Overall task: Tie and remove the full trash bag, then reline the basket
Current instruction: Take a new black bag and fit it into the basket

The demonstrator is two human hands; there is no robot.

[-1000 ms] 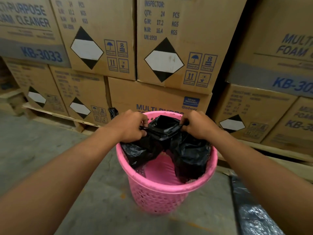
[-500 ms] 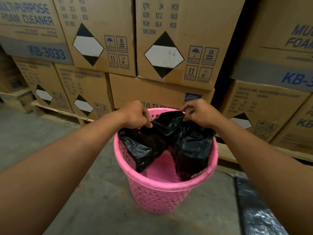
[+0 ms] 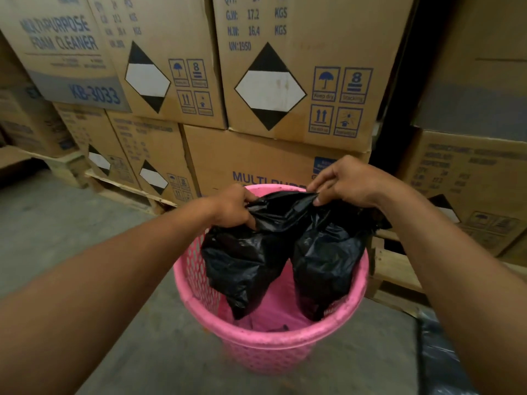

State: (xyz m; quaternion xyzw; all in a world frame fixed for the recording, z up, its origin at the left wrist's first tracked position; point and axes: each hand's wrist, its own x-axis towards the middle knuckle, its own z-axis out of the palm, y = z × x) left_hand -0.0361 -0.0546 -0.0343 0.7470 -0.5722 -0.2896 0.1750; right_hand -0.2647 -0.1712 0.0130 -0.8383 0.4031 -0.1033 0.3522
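Pinched by left grip and right grip, the black trash bag is best spread over the pink basket below.

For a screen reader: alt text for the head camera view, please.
The left hand and right hand grip the top of a crumpled black plastic bag hanging into a round pink perforated plastic basket; stacked brown cardboard boxes stand behind.

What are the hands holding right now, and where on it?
The left hand and right hand each grip the top edge of the bag above the basket.
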